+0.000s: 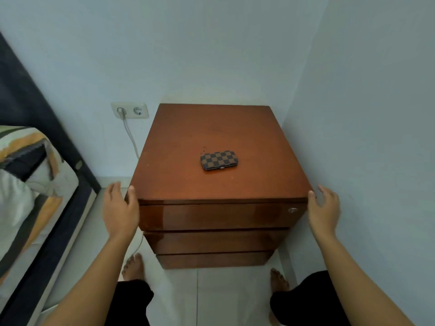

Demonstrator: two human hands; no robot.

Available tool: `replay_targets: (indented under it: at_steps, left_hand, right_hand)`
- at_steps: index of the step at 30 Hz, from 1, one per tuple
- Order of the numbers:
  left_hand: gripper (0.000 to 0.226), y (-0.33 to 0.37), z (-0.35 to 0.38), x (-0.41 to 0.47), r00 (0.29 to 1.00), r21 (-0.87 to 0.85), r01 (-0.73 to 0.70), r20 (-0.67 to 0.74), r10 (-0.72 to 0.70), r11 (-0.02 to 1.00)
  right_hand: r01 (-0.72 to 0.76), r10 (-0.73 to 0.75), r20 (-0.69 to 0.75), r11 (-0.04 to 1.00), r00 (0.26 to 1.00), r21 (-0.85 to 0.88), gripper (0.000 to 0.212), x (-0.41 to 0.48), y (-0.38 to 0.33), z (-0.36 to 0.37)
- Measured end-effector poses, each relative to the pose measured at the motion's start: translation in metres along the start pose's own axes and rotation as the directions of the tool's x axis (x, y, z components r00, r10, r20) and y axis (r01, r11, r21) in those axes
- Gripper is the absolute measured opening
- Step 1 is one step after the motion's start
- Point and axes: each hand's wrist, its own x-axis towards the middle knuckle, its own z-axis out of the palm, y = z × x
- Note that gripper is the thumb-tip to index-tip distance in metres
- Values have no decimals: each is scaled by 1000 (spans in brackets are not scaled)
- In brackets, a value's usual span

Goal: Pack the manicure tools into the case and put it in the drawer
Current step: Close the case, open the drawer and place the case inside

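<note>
The closed brown checkered rectangular case [218, 160] is seen lying flat mid-worktop, long axis running left-right, beyond and between the open left hand [120, 208] and open right hand [324, 210], placed at the wooden cabinet's [247, 137] front corners.

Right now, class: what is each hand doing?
Left hand: open, thumb on the cabinet corner, holding nothing.
Right hand: open at the opposite corner, holding nothing.
</note>
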Motion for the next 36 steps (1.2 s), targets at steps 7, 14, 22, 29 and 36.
replay_targets:
  at_steps: [7,14,22,29,36]
  left_hand:
    - [60,-23,5,-19,937,-260,290,272,-219,921]
    - [49,-22,10,-28,939,-298,321,224,-261,899]
    - [49,-20,-14,-71,932,-358,363,161,-326,861]
    - [47,-30,-54,-139,942,-382,335,110,-317,861]
    - [47,-54,-81,-184,946,-330,324,86,-313,887]
  right_hand:
    - [-290,234,303,944,924,158,51,-7,17,6]
    - [-334,273,289,924,918,189,50,-18,16,4]
    - [-350,295,254,913,921,209,51,-61,22,-23]
    - [-298,256,203,930,945,215,50,-125,46,-64]
    - [-270,252,105,935,962,229,44,-169,61,-101]
